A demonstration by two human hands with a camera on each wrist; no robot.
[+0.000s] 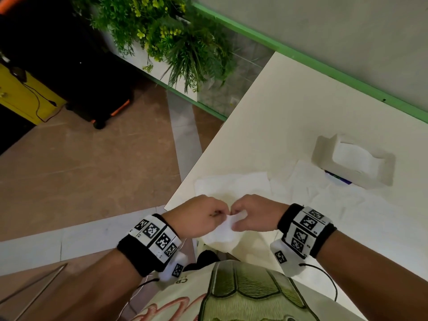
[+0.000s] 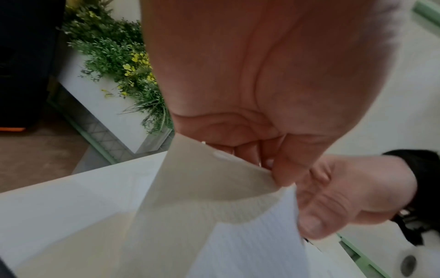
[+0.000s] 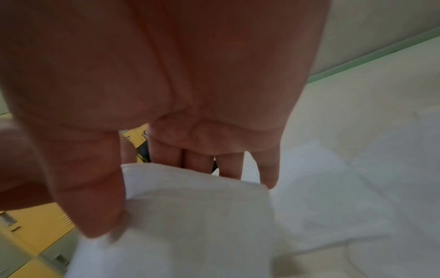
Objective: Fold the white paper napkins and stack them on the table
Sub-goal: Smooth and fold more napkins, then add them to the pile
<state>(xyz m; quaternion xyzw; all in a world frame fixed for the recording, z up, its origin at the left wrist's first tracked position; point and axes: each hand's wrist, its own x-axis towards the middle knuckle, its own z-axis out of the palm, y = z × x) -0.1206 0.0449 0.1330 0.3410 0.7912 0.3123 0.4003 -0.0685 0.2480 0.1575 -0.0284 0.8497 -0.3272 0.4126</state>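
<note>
A white paper napkin [image 1: 223, 230] hangs between both hands above the near corner of the white table [image 1: 289, 107]. My left hand [image 1: 217, 213] pinches its top edge from the left and my right hand [image 1: 236, 216] pinches it from the right, the fingertips nearly touching. In the left wrist view the left thumb and fingers [image 2: 283, 165] clamp the napkin [image 2: 214, 188] edge, with the right hand [image 2: 345, 195] behind it. In the right wrist view the right thumb [image 3: 95, 197] presses the napkin [image 3: 190, 216] against the fingers. More napkins [image 1: 234, 184] lie spread flat on the table beyond the hands.
A white tissue pack [image 1: 354, 161] with its top torn sits at the table's right, over crumpled napkins [image 1: 324, 193]. A planter with green plants [image 1: 166, 38] stands off the table's far left corner. A green-trimmed wall [image 1: 347, 75] borders the far side.
</note>
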